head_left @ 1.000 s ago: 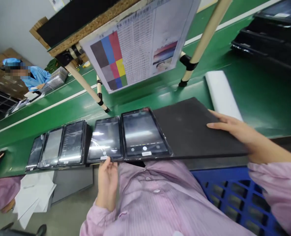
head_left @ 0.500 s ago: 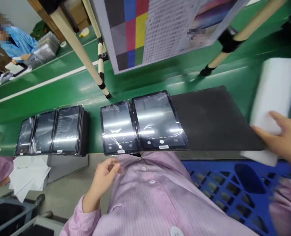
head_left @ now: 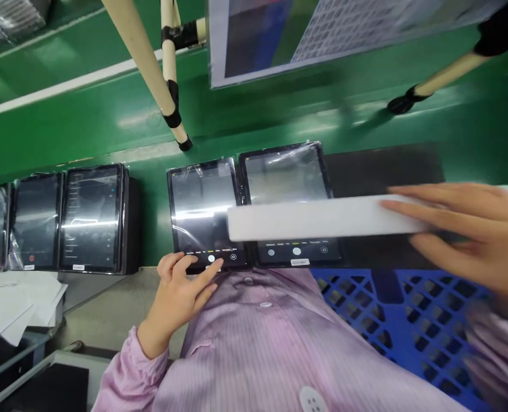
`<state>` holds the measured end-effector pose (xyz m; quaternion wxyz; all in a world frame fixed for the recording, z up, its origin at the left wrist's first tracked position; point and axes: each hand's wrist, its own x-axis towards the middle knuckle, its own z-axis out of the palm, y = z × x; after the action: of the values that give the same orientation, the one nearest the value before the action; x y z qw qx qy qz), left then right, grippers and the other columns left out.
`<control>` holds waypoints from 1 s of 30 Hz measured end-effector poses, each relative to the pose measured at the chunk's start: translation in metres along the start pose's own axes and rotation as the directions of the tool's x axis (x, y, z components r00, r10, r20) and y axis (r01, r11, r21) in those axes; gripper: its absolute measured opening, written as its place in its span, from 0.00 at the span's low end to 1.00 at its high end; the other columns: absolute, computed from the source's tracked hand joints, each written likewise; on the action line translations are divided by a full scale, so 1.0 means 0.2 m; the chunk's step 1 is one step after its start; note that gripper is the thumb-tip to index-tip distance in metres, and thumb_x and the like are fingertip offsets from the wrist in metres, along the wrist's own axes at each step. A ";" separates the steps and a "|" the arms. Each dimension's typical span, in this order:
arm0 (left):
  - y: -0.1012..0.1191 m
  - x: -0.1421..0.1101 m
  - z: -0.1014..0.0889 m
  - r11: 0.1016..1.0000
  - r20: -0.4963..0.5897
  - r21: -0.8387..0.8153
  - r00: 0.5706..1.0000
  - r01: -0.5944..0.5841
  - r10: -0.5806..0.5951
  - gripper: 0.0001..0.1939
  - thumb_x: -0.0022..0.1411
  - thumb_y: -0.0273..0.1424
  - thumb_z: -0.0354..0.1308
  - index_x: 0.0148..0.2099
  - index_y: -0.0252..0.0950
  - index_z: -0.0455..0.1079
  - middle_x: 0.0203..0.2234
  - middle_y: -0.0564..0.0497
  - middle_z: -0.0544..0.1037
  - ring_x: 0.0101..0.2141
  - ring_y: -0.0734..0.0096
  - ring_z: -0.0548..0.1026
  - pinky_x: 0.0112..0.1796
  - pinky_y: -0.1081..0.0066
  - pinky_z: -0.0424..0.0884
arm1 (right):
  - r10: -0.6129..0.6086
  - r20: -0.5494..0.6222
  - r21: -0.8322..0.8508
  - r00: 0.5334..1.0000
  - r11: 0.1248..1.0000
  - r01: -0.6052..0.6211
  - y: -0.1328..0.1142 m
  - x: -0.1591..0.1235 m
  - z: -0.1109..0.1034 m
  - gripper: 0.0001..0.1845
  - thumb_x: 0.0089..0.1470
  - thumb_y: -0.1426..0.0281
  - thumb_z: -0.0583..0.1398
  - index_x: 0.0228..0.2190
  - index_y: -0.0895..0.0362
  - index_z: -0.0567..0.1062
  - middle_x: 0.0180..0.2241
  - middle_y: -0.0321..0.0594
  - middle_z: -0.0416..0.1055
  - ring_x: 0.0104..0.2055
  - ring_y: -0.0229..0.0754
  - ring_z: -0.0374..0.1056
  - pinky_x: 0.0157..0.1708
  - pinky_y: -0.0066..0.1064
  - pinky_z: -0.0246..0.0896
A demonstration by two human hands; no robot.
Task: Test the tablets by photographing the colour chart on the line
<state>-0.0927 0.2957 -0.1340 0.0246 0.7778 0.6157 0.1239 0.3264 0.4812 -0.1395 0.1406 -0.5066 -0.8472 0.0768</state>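
My right hand (head_left: pixel 468 229) grips the right end of a long white slab (head_left: pixel 314 217), whose material I cannot make out. The slab is held edge-on above the larger tablet (head_left: pixel 286 171) and hides the middle of its screen. At the lower edge of the smaller tablet (head_left: pixel 202 200) is my left hand (head_left: pixel 187 286), fingers apart and curved over the screen's bottom, holding nothing. Both tablets lie face up side by side, with camera controls lit on their screens. Partly behind the slab and my right hand lies a black mat (head_left: pixel 378 166).
To the left, several film-covered tablets (head_left: pixel 91 217) sit in stacks on the green bench (head_left: pixel 151 189). Cream pipe legs (head_left: pixel 145 63) and a printed chart board (head_left: pixel 258 46) stand behind. White papers (head_left: pixel 20 297) hang below left; a blue plastic crate (head_left: pixel 391 320) is below right.
My right hand has lifted the white slab from the right side and swung it left over the larger tablet. My left hand has moved up onto the smaller tablet's lower edge. The view has shifted.
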 end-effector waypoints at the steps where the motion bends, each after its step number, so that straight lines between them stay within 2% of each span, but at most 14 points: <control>1: 0.00 0.00 0.00 1.000 -0.030 -0.003 1.000 0.000 0.000 0.18 0.62 0.34 0.63 0.55 0.52 0.76 0.46 0.44 0.61 0.52 0.51 0.58 0.54 0.51 0.60 | -0.080 -0.013 0.036 0.997 0.996 0.081 -0.02 0.05 0.04 0.18 0.60 0.65 0.55 0.50 0.39 0.76 0.54 0.39 0.73 0.55 0.46 0.70 0.60 0.44 0.59; 3: -0.01 0.01 -0.01 1.000 -0.076 -0.007 0.997 0.005 -0.006 0.16 0.62 0.33 0.63 0.53 0.50 0.78 0.45 0.44 0.61 0.51 0.53 0.58 0.55 0.52 0.59 | -0.182 -0.039 0.067 0.982 0.981 0.185 -0.02 0.13 0.08 0.19 0.60 0.65 0.54 0.51 0.42 0.76 0.54 0.41 0.73 0.55 0.47 0.70 0.60 0.47 0.58; 6: -0.01 0.01 -0.02 0.999 -0.103 -0.042 0.995 -0.009 0.005 0.14 0.62 0.32 0.63 0.51 0.48 0.79 0.43 0.45 0.59 0.49 0.55 0.59 0.54 0.53 0.59 | -0.208 -0.033 0.058 0.978 0.976 0.210 0.02 0.20 0.08 0.18 0.60 0.65 0.54 0.49 0.45 0.76 0.53 0.44 0.74 0.54 0.48 0.70 0.58 0.46 0.59; 9: -0.01 0.01 -0.01 0.998 -0.097 -0.056 0.995 -0.015 0.010 0.14 0.63 0.33 0.61 0.51 0.46 0.79 0.42 0.45 0.58 0.47 0.56 0.59 0.53 0.54 0.59 | -0.233 -0.033 0.043 0.972 0.971 0.235 0.06 0.21 0.08 0.17 0.59 0.66 0.54 0.48 0.48 0.77 0.53 0.45 0.74 0.55 0.50 0.70 0.58 0.47 0.60; 12: -0.01 0.00 0.01 1.000 -0.060 0.000 0.998 -0.005 0.005 0.15 0.64 0.35 0.60 0.52 0.46 0.78 0.42 0.45 0.60 0.46 0.57 0.60 0.53 0.54 0.59 | -0.189 -0.025 0.031 0.982 0.981 0.190 0.06 0.19 0.10 0.17 0.60 0.65 0.54 0.47 0.48 0.77 0.54 0.44 0.73 0.57 0.50 0.69 0.59 0.46 0.60; 17: -0.01 0.00 -0.03 0.996 -0.139 -0.083 0.990 -0.027 0.015 0.16 0.67 0.34 0.54 0.52 0.45 0.78 0.38 0.47 0.59 0.41 0.62 0.62 0.49 0.56 0.61 | -0.094 -0.010 0.028 0.995 0.995 0.095 0.01 0.18 0.10 0.17 0.61 0.62 0.53 0.46 0.48 0.78 0.54 0.43 0.73 0.58 0.49 0.68 0.59 0.47 0.60; 20: 0.04 0.10 -0.05 0.990 -0.108 -0.110 0.992 -0.083 0.071 0.14 0.65 0.31 0.57 0.50 0.45 0.79 0.39 0.47 0.60 0.43 0.61 0.61 0.51 0.56 0.61 | -0.094 -0.005 0.002 0.996 0.996 0.094 -0.03 0.20 0.08 0.16 0.60 0.65 0.54 0.45 0.48 0.78 0.53 0.42 0.74 0.57 0.49 0.69 0.59 0.48 0.59; 24: 0.19 0.31 -0.02 0.960 -0.038 -0.110 0.966 -0.258 0.255 0.18 0.63 0.28 0.62 0.53 0.50 0.77 0.40 0.47 0.64 0.43 0.61 0.61 0.53 0.58 0.60 | -0.065 0.009 0.021 0.998 0.998 0.065 -0.04 0.22 0.07 0.17 0.57 0.70 0.56 0.44 0.46 0.80 0.52 0.38 0.75 0.55 0.49 0.69 0.58 0.49 0.57; 27: 0.31 0.45 0.03 0.931 0.029 -0.067 0.932 -0.359 0.362 0.20 0.65 0.31 0.61 0.58 0.53 0.73 0.38 0.47 0.68 0.42 0.61 0.61 0.52 0.58 0.59 | -0.073 -0.011 0.055 0.997 0.996 0.074 -0.03 0.22 0.07 0.19 0.56 0.74 0.55 0.45 0.48 0.80 0.53 0.38 0.74 0.55 0.48 0.69 0.56 0.49 0.56; 30: 0.40 0.52 0.08 0.912 0.062 -0.040 0.910 -0.408 0.410 0.18 0.67 0.35 0.58 0.58 0.46 0.74 0.38 0.45 0.70 0.42 0.59 0.62 0.52 0.57 0.58 | -0.100 -0.043 0.072 0.994 0.992 0.103 -0.02 0.21 0.08 0.21 0.58 0.76 0.54 0.46 0.49 0.80 0.53 0.40 0.74 0.54 0.47 0.69 0.55 0.48 0.56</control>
<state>0.0090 0.3785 -0.1167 0.0294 0.8928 0.4365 0.1075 0.2991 0.5166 -0.1458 0.1798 -0.4586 -0.8655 0.0911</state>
